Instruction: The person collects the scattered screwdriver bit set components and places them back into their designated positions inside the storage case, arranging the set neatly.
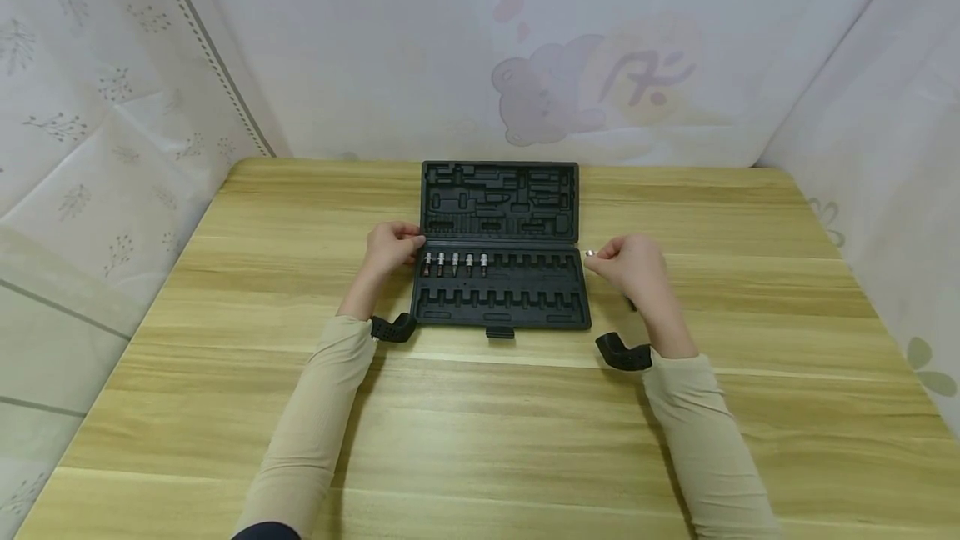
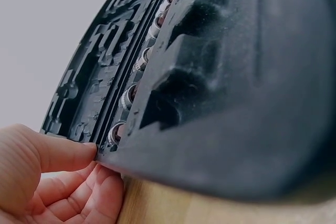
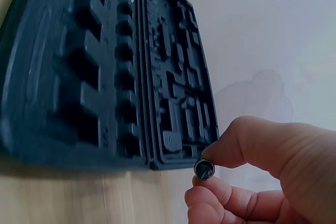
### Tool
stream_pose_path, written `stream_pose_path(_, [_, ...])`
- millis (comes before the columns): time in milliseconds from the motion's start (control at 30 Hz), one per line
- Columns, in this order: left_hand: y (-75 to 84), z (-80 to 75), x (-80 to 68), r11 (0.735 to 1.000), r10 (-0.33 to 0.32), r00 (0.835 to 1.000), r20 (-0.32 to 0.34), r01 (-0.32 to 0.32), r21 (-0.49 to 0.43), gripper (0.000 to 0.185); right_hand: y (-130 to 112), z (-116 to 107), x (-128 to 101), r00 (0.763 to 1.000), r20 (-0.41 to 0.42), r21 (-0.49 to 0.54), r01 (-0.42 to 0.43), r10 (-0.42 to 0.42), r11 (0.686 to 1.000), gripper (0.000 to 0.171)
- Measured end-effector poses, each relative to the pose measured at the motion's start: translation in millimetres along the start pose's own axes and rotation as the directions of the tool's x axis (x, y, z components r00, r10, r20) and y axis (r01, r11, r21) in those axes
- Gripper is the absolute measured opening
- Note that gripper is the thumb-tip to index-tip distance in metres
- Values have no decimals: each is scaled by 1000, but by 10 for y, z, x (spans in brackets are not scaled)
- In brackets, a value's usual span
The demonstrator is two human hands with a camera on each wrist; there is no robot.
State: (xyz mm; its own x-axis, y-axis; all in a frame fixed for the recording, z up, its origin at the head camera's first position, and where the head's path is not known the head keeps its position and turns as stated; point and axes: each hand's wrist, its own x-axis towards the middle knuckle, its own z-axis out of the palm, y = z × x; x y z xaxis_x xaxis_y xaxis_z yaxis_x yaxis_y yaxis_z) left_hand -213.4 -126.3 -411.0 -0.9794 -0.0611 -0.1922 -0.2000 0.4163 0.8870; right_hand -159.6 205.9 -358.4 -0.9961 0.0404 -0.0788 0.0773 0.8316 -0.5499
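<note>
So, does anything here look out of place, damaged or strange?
Nothing looks damaged or spilled. The black tool case lies open and square on the wooden table. Only five bits sit in its upper row; the other slots are empty. The right hand pinches one small socket beside the case; the left hand touches its left edge.

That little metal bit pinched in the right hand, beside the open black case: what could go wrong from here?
The bit is held only by the right hand's fingertips, so it might slip and roll over the wooden table. The tool case's empty slots look alike, so it could land in the wrong one. The left hand only touches the case's corner, so a firm push may shift it.
</note>
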Motion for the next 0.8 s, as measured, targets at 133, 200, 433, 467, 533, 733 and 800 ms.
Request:
stream_pose_path(133, [5, 1, 0, 1000, -2, 1000, -3, 2, -1, 25, -47, 35, 11, 1000, -5, 0, -7, 7, 1000, 23])
stream_pose_path(200, [6, 2, -3, 1000, -3, 1000, -1, 3, -1, 25, -67, 51, 14, 1000, 1, 7, -15, 15, 1000, 22])
stream_pose_path(433, [-3, 7, -4, 1000, 5, 1000, -7, -4, 6, 25, -137, 93, 19, 1000, -2, 11, 6, -6, 1000, 22])
stream_pose_path(467, [-5, 7, -3, 1000, 6, 1000, -9, -6, 9, 25, -145, 99, 24, 1000, -6, 10, 9, -9, 1000, 21])
stream_pose_path(533, [-7, 7, -2, 1000, 11, 1000, -12, -11, 14, 25, -162, 114, 32, 1000, -9, 12, 13, -13, 1000, 22])
stream_pose_path(733, [-8, 5, -1, 1000, 12, 1000, -14, -12, 15, 25, -229, 161, 56, 999, 21, 14, 28, -28, 1000, 22])
stream_pose_path(800, [-6, 7, 0, 1000, 10, 1000, -13, -9, 13, 25, -248, 176, 65, 999, 29, 11, 31, -31, 999, 22])
